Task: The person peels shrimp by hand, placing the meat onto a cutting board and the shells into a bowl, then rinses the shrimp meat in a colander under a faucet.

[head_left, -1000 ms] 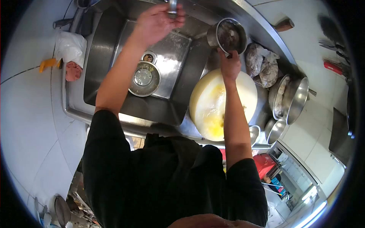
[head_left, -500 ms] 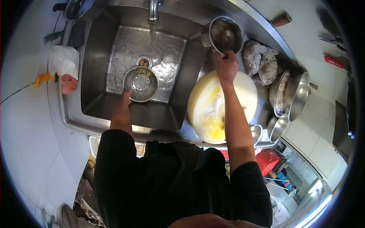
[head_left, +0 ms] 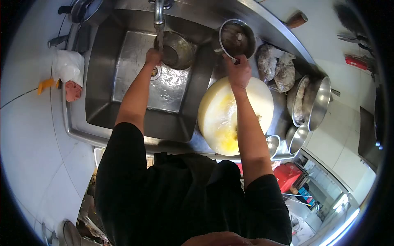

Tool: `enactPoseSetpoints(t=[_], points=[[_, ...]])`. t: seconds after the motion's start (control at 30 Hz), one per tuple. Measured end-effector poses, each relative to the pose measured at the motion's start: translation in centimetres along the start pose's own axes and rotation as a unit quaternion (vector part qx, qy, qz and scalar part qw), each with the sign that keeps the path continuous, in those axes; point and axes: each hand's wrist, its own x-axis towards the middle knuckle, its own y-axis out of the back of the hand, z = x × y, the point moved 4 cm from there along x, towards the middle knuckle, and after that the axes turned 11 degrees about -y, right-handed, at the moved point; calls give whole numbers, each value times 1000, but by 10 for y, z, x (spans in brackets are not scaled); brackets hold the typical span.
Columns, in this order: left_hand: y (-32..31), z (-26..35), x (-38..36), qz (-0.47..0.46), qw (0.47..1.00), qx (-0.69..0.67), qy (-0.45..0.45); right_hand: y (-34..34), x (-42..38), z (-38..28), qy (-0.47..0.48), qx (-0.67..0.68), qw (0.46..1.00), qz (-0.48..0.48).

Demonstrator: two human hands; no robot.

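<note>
My left hand (head_left: 153, 56) is closed on the rim of a metal bowl (head_left: 179, 51), which is tilted in the sink below the faucet (head_left: 159, 16). Water runs from the faucet at the bowl's left side. With its fingers closed on the near rim, my right hand (head_left: 239, 71) holds a metal pot (head_left: 255, 39) that has dark liquid and something pale in it. This pot is beside the sink, just beyond a thick round board (head_left: 211, 106) with yellow stains.
Bagged food (head_left: 284, 76) lies right of the pot. Metal bowls (head_left: 322, 102) stand farther right. A white plastic bag (head_left: 72, 65) and a pink cloth (head_left: 73, 91) are on the left rim of the sink (head_left: 98, 98).
My left hand has moved the bowl up and to the right in the sink, from near the drain to the faucet. My right hand still holds the pot.
</note>
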Motion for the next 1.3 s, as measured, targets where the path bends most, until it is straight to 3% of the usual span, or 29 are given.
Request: enactPoseSetpoints(t=[0.03, 0.1, 0.17, 0.2, 0.3, 0.4, 0.5, 0.63, 0.73, 0.83, 0.9, 0.93, 1.0, 1.07, 1.17, 1.3], points=[[6, 5, 3, 33, 980, 144, -133, 1, -1, -1, 4, 1, 1000, 1], [8, 10, 0, 80, 937, 251, -230, 2, -1, -1, 10, 0, 1000, 7], [23, 28, -33, 107, 962, 190, -165, 1, -1, -1, 15, -5, 1000, 14], [26, 23, -36, 133, 959, 172, -181, 1, -2, 0, 9, 1, 1000, 10], [25, 14, -39, 78, 949, 276, -133, 4, 0, -1, -11, 8, 1000, -6], [20, 4, -21, -143, 909, 391, 3, 4, -1, -2, -27, 4, 999, -22], [25, 16, -48, -303, 764, 569, 28, 4, -1, -6, -17, 0, 1000, -7], [43, -39, -44, -178, 813, 553, 28, 8, 1, -6, -8, -4, 1000, 3], [62, -66, -37, -165, 882, 441, -14, 4, 0, -4, 19, 4, 1000, 17], [47, -122, -41, -70, 987, 146, 15, 2, 1, 0, 72, 18, 997, 27], [22, -150, -43, -23, 994, -75, 70, 6, -1, -4, 92, 36, 995, 15], [13, -134, -62, -20, 971, -193, 140, 9, -3, -6, 91, 48, 995, -1], [-15, -179, -34, 29, 983, -165, 74, 15, -11, -13, 107, 74, 991, -27], [-18, -164, -44, 89, 986, -137, -8, 18, -24, -28, 112, 71, 988, -75], [-26, -167, -43, 29, 986, 153, -57, 23, -56, -59, 69, 121, 975, -174], [5, -109, -116, -129, 970, 166, -121, -9, -89, -61, 47, 166, 941, -292]])
